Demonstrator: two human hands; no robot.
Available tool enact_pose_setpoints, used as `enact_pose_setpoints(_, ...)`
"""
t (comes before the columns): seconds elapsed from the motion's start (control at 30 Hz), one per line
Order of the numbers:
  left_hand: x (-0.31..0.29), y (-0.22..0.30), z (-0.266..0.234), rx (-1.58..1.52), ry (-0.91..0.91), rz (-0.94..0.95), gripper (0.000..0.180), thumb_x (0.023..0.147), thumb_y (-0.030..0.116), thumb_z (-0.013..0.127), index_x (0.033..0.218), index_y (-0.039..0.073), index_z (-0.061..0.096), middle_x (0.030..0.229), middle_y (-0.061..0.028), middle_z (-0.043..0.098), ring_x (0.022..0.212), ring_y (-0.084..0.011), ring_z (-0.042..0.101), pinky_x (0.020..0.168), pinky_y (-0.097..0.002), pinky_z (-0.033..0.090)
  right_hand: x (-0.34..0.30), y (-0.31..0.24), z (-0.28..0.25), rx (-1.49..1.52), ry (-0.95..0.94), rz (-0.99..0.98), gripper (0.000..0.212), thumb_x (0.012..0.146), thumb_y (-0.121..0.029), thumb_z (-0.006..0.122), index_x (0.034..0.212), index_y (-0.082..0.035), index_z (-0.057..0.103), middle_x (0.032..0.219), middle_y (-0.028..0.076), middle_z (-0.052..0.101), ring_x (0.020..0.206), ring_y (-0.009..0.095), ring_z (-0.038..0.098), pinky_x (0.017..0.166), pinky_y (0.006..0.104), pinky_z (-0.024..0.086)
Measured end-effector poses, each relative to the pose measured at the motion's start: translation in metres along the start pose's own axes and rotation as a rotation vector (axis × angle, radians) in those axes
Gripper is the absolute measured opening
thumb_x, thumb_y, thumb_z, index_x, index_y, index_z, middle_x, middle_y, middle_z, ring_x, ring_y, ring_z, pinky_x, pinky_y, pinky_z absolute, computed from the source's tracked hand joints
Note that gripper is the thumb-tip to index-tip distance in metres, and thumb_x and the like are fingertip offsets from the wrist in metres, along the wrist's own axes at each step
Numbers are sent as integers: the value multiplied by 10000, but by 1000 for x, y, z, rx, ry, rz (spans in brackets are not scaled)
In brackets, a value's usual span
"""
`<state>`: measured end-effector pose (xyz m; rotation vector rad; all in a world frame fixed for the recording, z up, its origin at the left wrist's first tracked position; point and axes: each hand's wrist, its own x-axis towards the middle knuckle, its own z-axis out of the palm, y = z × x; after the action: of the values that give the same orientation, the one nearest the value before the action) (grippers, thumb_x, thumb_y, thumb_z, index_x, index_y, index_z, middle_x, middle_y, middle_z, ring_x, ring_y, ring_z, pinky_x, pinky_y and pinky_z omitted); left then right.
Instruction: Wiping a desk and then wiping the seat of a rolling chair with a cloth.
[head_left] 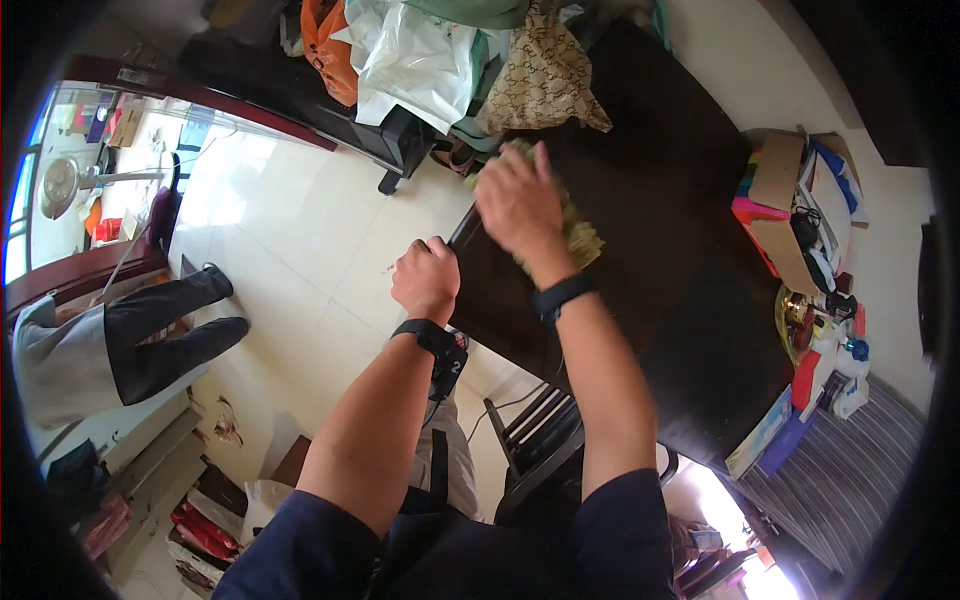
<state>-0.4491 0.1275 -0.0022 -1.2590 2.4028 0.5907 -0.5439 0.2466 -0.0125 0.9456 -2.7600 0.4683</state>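
My right hand (518, 200) presses down on a yellowish-green cloth (582, 238) near the left edge of a dark table (660, 260). Its fingers bend over the cloth, and part of the cloth sticks out beside the wrist and beyond the fingertips. My left hand (427, 282) is curled into a fist just off the table's near-left edge, with nothing visible in it. Both wrists wear black bands.
Plastic bags (410, 60) and a patterned tan bag (548, 75) lie at the table's far end. Boxes (780, 205) and small bottles line its right side. A black chair (535, 440) stands against the near edge. Another person (130, 340) stands at the left.
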Motion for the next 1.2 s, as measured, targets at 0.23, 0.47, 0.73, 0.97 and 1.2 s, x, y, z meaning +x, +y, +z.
enact_pose_setpoints(0.23, 0, -2, -1, -4, 4, -8, 418, 871, 341, 377, 931, 67, 686, 955, -210, 678, 904, -405, 646, 806, -490, 498, -37, -34, -9, 159, -144, -65, 272, 894, -260, 529, 1119, -115, 578, 1184, 40, 564, 1289, 252, 424, 1084, 618, 222)
enact_pose_setpoints(0.47, 0, -4, -3, -3, 11, -1, 399, 864, 326, 387, 889, 59, 682, 916, -211, 679, 868, -414, 648, 783, -490, 501, -7, 29, -17, -48, -100, 90, 359, 912, -298, 498, 1251, -190, 546, 1328, -25, 514, 1307, 229, 403, 1079, 671, 166)
enact_pose_setpoints(0.73, 4, -6, -2, 13, 5, 24, 389, 864, 316, 392, 872, 46, 672, 887, -217, 675, 855, -417, 643, 769, -492, 499, 28, 87, -7, -256, -7, 156, 351, 940, -346, 439, 1212, -204, 609, 1236, -1, 597, 1192, 307, 490, 1067, 673, 178)
enact_pose_setpoints(0.97, 3, -5, -5, 9, -26, 18, 380, 867, 305, 387, 874, 32, 652, 881, -229, 667, 851, -424, 632, 767, -496, 491, 55, 132, -3, -347, -80, 217, 375, 950, -354, 418, 1225, -179, 605, 1305, 51, 562, 1205, 320, 496, 1066, 686, 172)
enact_pose_setpoints(1.2, 3, -4, 0, 38, -32, 30, 362, 865, 301, 386, 868, 44, 640, 878, -226, 665, 853, -426, 632, 756, -506, 490, 80, 159, 2, -489, -141, 434, 564, 911, -388, 464, 1443, -224, 379, 1502, 39, 350, 1432, 290, 197, 1096, 689, 67)
